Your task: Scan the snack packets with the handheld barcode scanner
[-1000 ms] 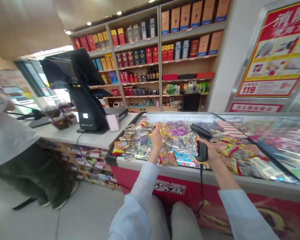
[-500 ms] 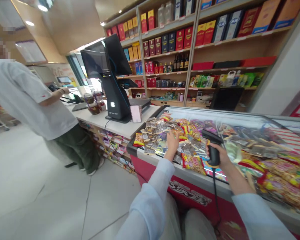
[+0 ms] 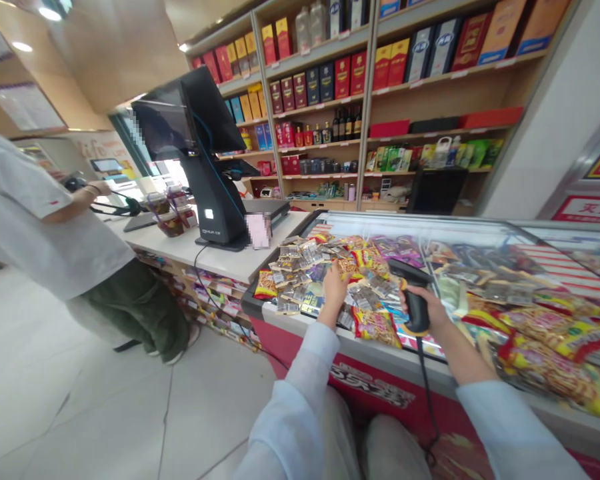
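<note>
My left hand (image 3: 335, 288) lies over a pile of small snack packets on the glass-topped chest. Its thumb and fingers are apart, with the fingertips at a red and yellow snack packet (image 3: 347, 266); a firm grip does not show. Wrapped round the handle of a black and yellow barcode scanner (image 3: 416, 308), my right hand (image 3: 436, 312) keeps it upright above the chest. The scanner's head points left, toward the pile. Grey-brown packets (image 3: 289, 277) lie left of my left hand, and a larger noodle-snack bag (image 3: 375, 325) lies between my hands near the front edge.
The scanner's cable (image 3: 427, 393) hangs down the chest's red front (image 3: 300, 353). Larger snack bags (image 3: 555, 370) lie at the right. Left of the chest stands a counter (image 3: 230, 261) with a checkout terminal (image 3: 215, 200). A person in a white shirt (image 3: 55, 220) stands farther left. Boxed-goods shelves (image 3: 325, 110) line the back.
The view has turned slightly, so the scene sits farther left. My left hand stays among the packets with little visible movement, and my right hand still holds the scanner.
</note>
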Available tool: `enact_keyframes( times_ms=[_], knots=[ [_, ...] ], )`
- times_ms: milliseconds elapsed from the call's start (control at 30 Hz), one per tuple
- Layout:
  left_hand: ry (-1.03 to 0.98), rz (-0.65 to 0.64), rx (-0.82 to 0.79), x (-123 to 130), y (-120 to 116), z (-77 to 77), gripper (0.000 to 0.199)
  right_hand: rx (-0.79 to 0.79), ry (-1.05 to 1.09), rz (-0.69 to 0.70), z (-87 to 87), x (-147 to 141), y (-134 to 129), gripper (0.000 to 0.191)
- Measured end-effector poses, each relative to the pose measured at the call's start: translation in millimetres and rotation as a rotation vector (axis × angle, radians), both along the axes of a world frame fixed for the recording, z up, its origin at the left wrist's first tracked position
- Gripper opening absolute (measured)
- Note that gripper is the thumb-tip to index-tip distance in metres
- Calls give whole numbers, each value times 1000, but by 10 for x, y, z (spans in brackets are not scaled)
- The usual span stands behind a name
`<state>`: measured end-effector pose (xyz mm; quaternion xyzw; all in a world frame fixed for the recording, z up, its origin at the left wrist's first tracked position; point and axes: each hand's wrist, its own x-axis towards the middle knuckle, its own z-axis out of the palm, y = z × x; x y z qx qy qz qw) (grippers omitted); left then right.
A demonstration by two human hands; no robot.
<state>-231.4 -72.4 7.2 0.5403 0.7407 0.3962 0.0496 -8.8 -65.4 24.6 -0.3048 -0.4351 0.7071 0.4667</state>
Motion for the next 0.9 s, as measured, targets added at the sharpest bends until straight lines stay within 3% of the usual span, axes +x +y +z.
enact_keyframes(
  times_ms=[200, 467, 633, 900],
  knots=[
    [-43, 26, 56, 5, -41, 12, 53, -25, 5, 11, 7, 31, 0, 20],
    [-94, -29, 282, -45, -75, 4, 38, -47, -65, 79, 41, 14, -24, 17],
    [-86, -76, 458, -38, -141, 64, 39, -54, -64, 93, 25, 15, -1, 16],
    [-87, -52, 526, -40, -158, 88, 38, -23, -11, 109, -24, 25, 14, 18]
  ],
)
